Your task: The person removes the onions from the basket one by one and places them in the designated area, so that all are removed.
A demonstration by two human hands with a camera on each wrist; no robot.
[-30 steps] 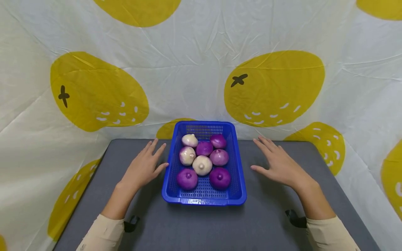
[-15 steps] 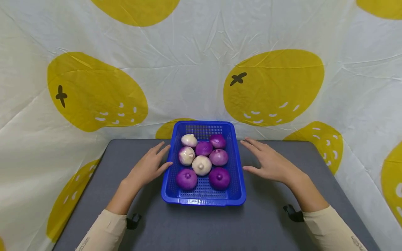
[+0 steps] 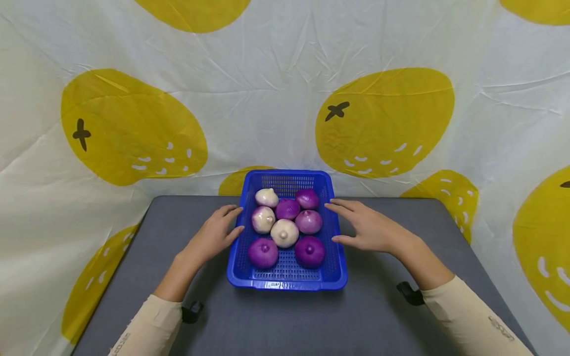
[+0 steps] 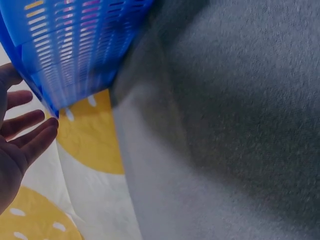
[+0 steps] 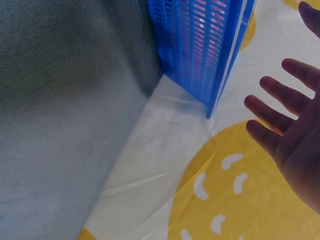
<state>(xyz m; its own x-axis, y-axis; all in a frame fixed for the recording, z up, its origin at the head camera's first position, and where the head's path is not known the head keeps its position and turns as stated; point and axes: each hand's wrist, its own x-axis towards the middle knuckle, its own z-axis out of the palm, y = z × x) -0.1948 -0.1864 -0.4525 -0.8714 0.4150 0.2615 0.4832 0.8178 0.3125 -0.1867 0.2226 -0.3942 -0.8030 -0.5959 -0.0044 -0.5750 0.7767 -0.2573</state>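
Note:
In the head view, a blue plastic basket (image 3: 287, 285) with slotted walls holds several onions, some purple like the front-right onion (image 3: 309, 251), some whitish like the middle onion (image 3: 284, 233). My left hand (image 3: 213, 235) is at the basket's left rim, fingers loosely extended, fingertips right at the edge. On the other side my right hand (image 3: 371, 227) reaches toward the right rim with thumb and fingers spread. The right wrist view shows that hand's fingers (image 5: 272, 112) apart from the basket wall (image 5: 192, 50). Neither hand grips anything.
The basket stands on a grey table (image 3: 285, 321), near its back edge. Behind and around the table hangs a white cloth (image 3: 262, 118) printed with large yellow fruit. Black straps (image 3: 192, 312) sit at both wrists.
My right hand has moved left, close to the basket's right rim. My left hand has shifted slightly right to the left rim. The basket and onions stay in place.

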